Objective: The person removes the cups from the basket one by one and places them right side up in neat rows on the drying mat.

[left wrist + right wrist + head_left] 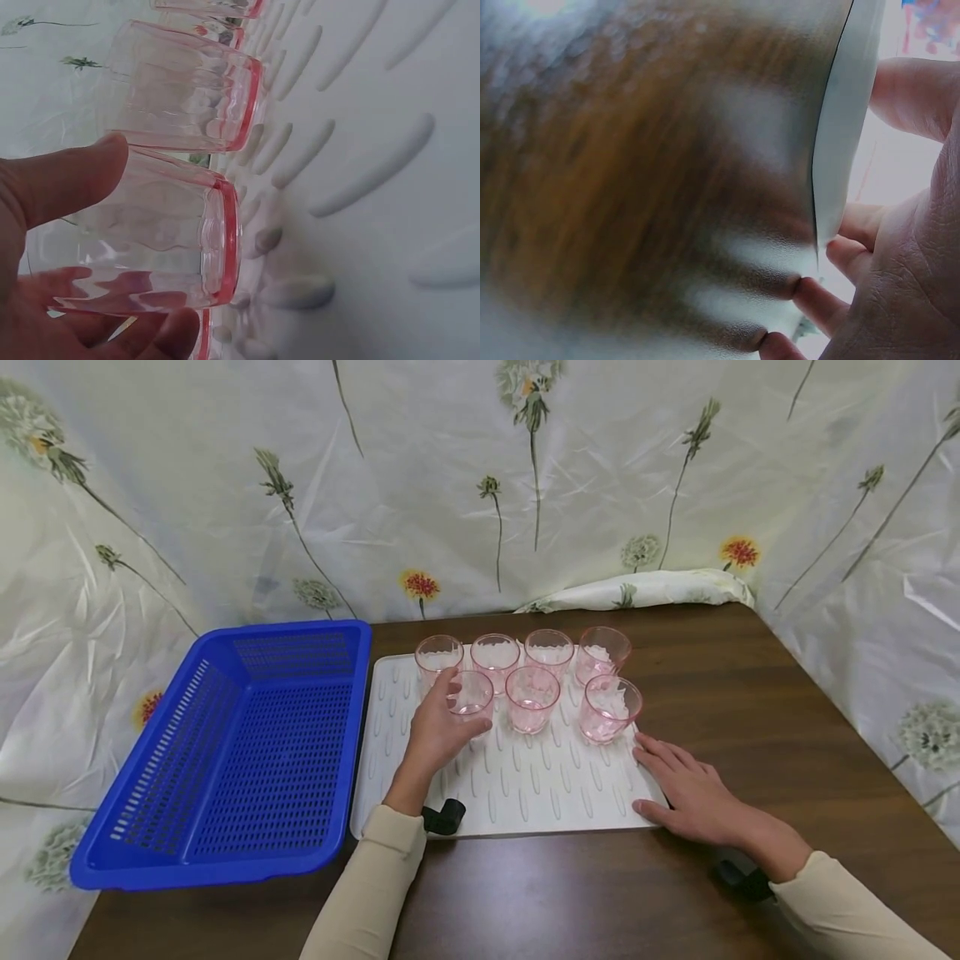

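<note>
My left hand (438,731) grips a clear pink-tinted drinking glass (474,693) at the near left of a group. In the left wrist view the thumb lies on one side of this glass (157,217) and curled fingers on the other, its pink-banded end close to the white ridged tray (525,793). Another glass (532,693) stands just right of it, and several more fill the back row and the right side of the tray. My right hand (697,793) rests with extended fingers at the tray's right edge; the fingertips touch the edge and tabletop in the right wrist view.
A blue slotted plastic basket (352,727) stands left of the tray on the dark wooden table (720,693). A flower-patterned cloth (420,468) hangs behind the table and along both sides, with a fold lying on the back edge.
</note>
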Available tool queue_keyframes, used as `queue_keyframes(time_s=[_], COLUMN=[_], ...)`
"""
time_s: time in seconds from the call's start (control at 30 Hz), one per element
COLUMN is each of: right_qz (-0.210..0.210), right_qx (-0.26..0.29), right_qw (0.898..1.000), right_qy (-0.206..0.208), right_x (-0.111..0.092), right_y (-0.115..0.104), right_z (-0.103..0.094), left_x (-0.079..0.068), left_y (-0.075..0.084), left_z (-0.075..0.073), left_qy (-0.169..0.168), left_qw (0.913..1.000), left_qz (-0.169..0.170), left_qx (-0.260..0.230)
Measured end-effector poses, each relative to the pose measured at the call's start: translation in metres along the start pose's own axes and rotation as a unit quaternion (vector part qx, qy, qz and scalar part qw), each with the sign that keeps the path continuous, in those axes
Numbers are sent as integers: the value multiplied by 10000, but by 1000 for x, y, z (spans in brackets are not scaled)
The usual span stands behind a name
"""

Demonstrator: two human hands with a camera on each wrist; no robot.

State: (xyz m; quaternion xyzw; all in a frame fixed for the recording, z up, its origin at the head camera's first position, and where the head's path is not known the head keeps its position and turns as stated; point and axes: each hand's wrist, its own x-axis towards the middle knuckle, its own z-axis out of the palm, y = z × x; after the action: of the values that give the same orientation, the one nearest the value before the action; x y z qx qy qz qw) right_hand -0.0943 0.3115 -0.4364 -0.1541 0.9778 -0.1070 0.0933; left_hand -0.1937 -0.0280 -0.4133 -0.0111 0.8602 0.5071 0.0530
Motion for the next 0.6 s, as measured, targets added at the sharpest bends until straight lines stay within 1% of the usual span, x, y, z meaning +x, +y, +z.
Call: queue_keyframes(time_s=[0.13, 0.37, 0.5, 0.6], right_qz=[-24, 66, 92, 89], right_qx=[14, 25, 52, 45], right_qw=[10000, 10000, 9999, 9999], right_qy=[22, -46, -68, -75], right_x=[0, -1, 0, -1], right_y=[0, 0, 0, 0], right_z=[0, -1, -1, -1], left_x=[2, 4, 3, 1], left_y=[0, -1, 0, 2], left_z=[2, 3, 3, 4], left_qy=[-19, -3, -16, 36], left_qw=[9999, 9990, 9983, 9976], left_qz=[14, 203, 179, 97], left_qx=[146, 389, 555, 685])
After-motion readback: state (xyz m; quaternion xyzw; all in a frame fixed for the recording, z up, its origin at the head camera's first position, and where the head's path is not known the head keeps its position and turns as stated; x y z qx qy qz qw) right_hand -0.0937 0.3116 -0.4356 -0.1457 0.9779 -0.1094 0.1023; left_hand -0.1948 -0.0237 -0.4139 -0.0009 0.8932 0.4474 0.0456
